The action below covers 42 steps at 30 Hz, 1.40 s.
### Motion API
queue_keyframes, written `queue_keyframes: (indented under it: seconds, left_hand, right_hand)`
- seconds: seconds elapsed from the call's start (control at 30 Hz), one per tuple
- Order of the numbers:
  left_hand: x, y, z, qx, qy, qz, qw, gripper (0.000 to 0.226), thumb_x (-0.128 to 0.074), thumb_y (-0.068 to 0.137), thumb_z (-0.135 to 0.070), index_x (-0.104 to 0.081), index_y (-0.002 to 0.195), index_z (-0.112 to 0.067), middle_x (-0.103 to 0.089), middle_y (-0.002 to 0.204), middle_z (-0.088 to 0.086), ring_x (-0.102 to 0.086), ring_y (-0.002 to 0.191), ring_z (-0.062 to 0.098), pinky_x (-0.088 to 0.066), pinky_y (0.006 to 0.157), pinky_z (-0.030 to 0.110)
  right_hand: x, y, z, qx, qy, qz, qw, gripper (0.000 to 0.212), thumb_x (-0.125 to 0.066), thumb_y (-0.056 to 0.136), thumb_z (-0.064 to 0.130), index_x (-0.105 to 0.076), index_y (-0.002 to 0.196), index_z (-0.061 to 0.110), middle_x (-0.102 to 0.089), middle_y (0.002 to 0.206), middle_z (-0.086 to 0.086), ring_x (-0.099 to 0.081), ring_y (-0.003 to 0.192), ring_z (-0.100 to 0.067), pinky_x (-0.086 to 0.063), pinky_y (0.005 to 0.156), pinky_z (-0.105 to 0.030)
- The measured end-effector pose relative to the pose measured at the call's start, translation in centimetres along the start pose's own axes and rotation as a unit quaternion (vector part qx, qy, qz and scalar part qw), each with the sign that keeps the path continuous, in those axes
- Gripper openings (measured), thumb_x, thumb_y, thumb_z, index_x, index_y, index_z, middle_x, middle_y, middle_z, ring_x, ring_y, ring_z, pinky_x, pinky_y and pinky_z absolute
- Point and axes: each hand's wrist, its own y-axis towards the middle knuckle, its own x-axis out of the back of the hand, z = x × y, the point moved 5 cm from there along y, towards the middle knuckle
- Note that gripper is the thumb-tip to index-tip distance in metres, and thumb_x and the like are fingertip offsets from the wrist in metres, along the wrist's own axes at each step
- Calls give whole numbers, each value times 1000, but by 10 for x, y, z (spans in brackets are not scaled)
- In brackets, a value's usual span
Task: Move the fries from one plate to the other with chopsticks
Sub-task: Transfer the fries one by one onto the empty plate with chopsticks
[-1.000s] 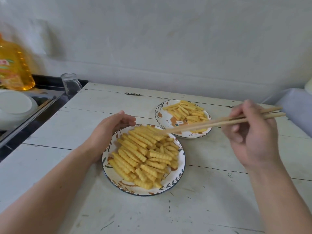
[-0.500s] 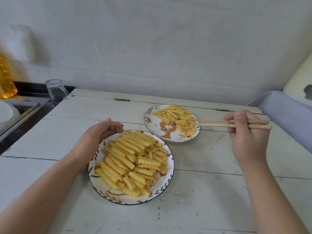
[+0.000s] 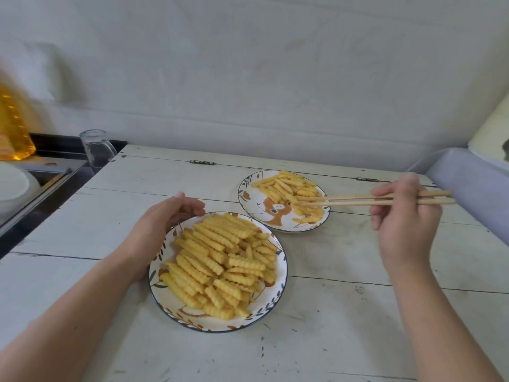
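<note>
A white-painted, scuffed wooden plank desk (image 3: 344, 312) stands against a pale plastered wall (image 3: 248, 64). At its left edge is a dark counter with a clear glass mug (image 3: 95, 147), a yellow bottle of oil (image 3: 12, 125) and a white round dish (image 3: 11, 186), the last two blurred and partly cut off. A grey-lilac padded surface (image 3: 468, 183) borders the desk on the right.

Two white round ceramic plates with blue rims and leaf patterns sit near each other, not touching. The near plate (image 3: 176, 312) is heaped with yellow crinkle-cut fries (image 3: 220, 263). The far plate (image 3: 254, 208), with an orange animal painted on it, carries a smaller pile of fries (image 3: 289, 188) towards its back and right side.

The left hand (image 3: 162, 219) rests on the desk, fingers curled around the near plate's far left rim, touching it. The right hand (image 3: 405, 216) is raised beside the far plate, its fingers closed around a pair of light wooden chopsticks (image 3: 358, 199) held almost level and pointing left. Their tips lie slightly apart among the fries on the far plate; whether a fry is pinched between them cannot be told.
</note>
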Motion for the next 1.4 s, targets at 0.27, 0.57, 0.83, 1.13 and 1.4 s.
queue_keyframes:
  seconds: [0.27,0.57,0.83,1.13,1.4]
  left_hand:
    - [2,3,1,4,1,7,1000,51,-44,98,-58,-82,105,-24,-77,121,4,-70,123,21,-40,120,56]
    - [0,0,-1,-5,14,-4,1000,50,-38,113,-42,-81,106,-18,-79,119,5,-72,118,17,-43,118,48]
    - [0,0,-1,-10,0,7,1000,47,-44,106,-51,-82,102,-24,-78,120,5,-72,119,19,-43,118,52]
    - [1,2,0,-10,4,7,1000,49,-44,104,-53,-82,105,-22,-78,120,4,-72,119,18,-42,119,51]
    - [1,1,0,-7,18,1,1000,50,-38,113,-44,-81,107,-21,-78,120,4,-71,120,17,-41,119,50]
  right_hand:
    - [-9,-5,6,-124,141,106,976,60,-42,105,33,-60,51,15,-46,50,-5,-35,36,-14,-20,39,-16]
    - [16,8,6,-72,66,-31,995,46,-47,104,23,-63,62,15,-58,57,4,-41,42,-13,-24,40,-21]
    - [14,7,-11,-8,-64,25,998,41,-51,97,47,-70,68,24,-58,62,3,-48,55,-13,-38,55,-30]
    - [4,1,-16,-9,-96,40,995,43,-50,98,48,-69,69,22,-58,60,3,-50,54,-13,-40,56,-30]
    - [11,5,-16,-25,-60,11,998,41,-50,104,35,-67,72,16,-55,56,7,-47,51,-7,-37,49,-21]
